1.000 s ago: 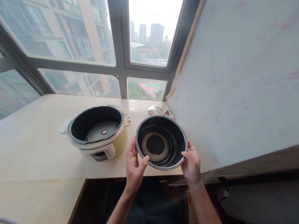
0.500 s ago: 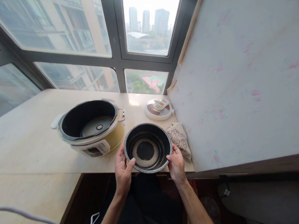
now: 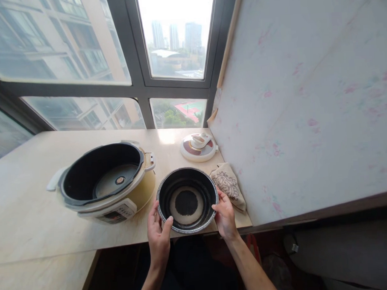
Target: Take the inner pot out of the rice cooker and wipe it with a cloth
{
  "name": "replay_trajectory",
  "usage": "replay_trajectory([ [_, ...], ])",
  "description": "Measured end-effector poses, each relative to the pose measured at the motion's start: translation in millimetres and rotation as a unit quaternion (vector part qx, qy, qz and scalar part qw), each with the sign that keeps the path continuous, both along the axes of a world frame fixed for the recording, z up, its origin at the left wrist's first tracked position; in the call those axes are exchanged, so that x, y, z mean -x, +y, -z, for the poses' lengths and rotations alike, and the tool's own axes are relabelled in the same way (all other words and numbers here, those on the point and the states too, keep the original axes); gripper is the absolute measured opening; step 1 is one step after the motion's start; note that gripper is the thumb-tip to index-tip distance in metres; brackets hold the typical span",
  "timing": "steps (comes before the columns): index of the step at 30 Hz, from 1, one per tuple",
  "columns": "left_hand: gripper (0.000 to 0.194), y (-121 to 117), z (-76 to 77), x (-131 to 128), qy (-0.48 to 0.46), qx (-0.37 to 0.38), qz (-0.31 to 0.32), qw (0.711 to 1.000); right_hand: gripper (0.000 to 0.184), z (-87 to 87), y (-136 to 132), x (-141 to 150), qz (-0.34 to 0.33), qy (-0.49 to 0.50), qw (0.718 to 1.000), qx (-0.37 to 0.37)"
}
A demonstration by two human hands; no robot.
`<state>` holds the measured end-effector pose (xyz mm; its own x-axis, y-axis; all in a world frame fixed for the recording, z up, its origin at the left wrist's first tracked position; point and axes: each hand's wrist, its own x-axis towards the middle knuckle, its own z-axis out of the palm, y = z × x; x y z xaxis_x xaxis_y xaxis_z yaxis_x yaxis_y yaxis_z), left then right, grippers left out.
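A black inner pot (image 3: 187,201) with a worn pale ring on its bottom sits at the front edge of the wooden counter (image 3: 39,220). My left hand (image 3: 158,236) grips its left rim, thumb over the edge. My right hand (image 3: 225,218) holds the right rim the same way. To the pot's left stands a cream rice cooker body (image 3: 102,183), open, with its heating plate showing.
A round cooker lid (image 3: 198,147) lies at the back by the window. A patterned cloth (image 3: 227,184) lies between the pot and the pale wall panel (image 3: 306,93) on the right. The counter drops off just under my hands.
The pot has come down and towards me, from in front of the lid to the counter's front edge. Both hands stayed on its rim. The lid and the cloth have come into view.
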<state>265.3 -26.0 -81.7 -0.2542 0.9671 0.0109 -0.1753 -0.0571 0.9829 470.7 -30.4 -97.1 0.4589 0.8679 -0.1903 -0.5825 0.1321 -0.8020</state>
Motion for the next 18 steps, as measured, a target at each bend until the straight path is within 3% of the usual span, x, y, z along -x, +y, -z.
replay_trajectory([
  [6, 0.065, 6.3, 6.7, -0.1, 0.011, 0.004, -0.007, 1.000, 0.063, -0.5, 5.6, 1.8, 0.001, -0.002, 1.000, -0.012],
  [12, 0.049, 12.7, 7.4, 6.8, 0.228, -0.020, 0.012, 0.973, 0.067, 3.0, 7.2, -1.3, -0.007, -0.038, 0.999, -0.015],
  [15, 0.061, 16.3, 10.7, 10.3, 0.258, -0.037, 0.009, 0.965, 0.065, 6.6, 8.6, -11.1, -0.012, -0.078, 0.997, -0.010],
  [18, 0.077, 19.7, 15.9, 12.4, 0.232, -0.008, 0.023, 0.972, 0.061, 9.3, 10.0, -30.8, 0.043, -0.153, 0.987, 0.004],
])
